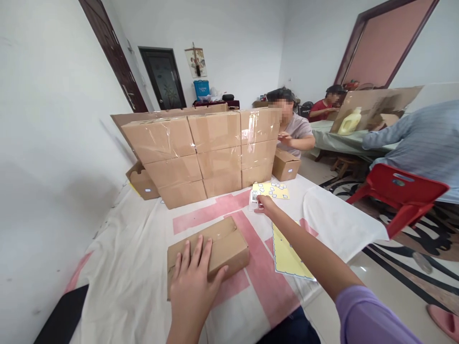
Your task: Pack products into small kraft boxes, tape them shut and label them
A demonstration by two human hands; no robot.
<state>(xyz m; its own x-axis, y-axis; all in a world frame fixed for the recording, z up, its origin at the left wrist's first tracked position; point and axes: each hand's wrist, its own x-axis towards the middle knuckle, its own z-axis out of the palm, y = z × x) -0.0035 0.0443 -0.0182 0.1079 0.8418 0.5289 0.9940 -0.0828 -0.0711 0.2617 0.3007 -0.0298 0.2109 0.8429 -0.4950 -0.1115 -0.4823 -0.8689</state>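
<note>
My left hand (193, 282) lies flat, fingers spread, on top of a small brown cardboard box (224, 246) near the table's front edge. My right arm stretches forward and my right hand (264, 202) reaches a yellow sheet of small white stickers (273, 190) lying beside a small white label pad (254, 199). Its fingers are curled at the sheet's edge; what they pinch, if anything, is too small to make out. A second yellow backing sheet (287, 258) lies under my right forearm.
A stack of taped cardboard boxes (201, 155) stands across the far side of the table (125, 248), with loose boxes at each end. Three other people sit beyond and to the right. A red plastic chair (401, 191) stands at the right. A white wall runs along the left.
</note>
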